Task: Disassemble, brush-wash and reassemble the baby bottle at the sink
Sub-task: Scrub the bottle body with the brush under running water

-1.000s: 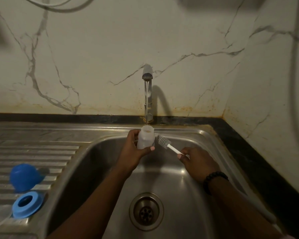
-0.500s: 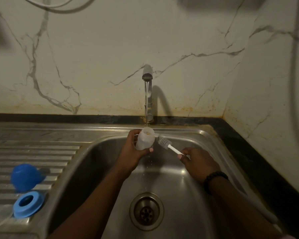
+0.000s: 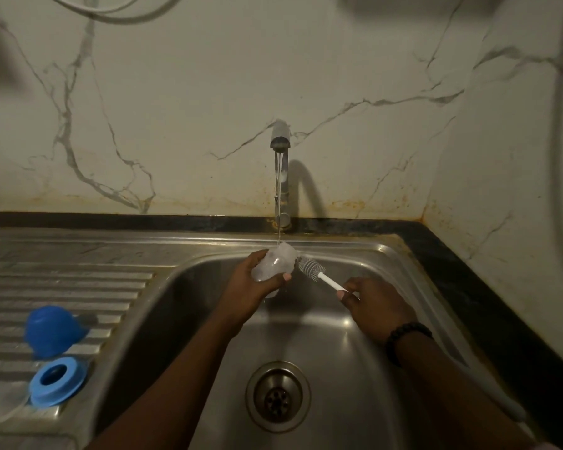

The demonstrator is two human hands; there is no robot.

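My left hand [image 3: 252, 285] grips the clear bottle body [image 3: 275, 263] over the sink basin, tilted with its mouth up and to the right under the thin stream from the tap [image 3: 281, 139]. My right hand [image 3: 372, 305] holds the white handle of the bottle brush [image 3: 311, 269], whose grey bristle head sits just right of the bottle's mouth, outside it. On the drainboard at the left lie the blue cap [image 3: 51, 329] and the blue screw ring [image 3: 57, 381]. A clear teat [image 3: 2, 404] lies faintly visible beside the ring.
The steel sink [image 3: 355, 352] has its drain strainer [image 3: 277, 396] at the front centre. A ribbed drainboard [image 3: 78, 287] runs to the left. A black counter edge [image 3: 468, 280] and marble walls close in the back and right.
My left hand has tipped the bottle from upright to slanting, mouth toward the right. Water runs on. The brush and my right hand have barely moved.
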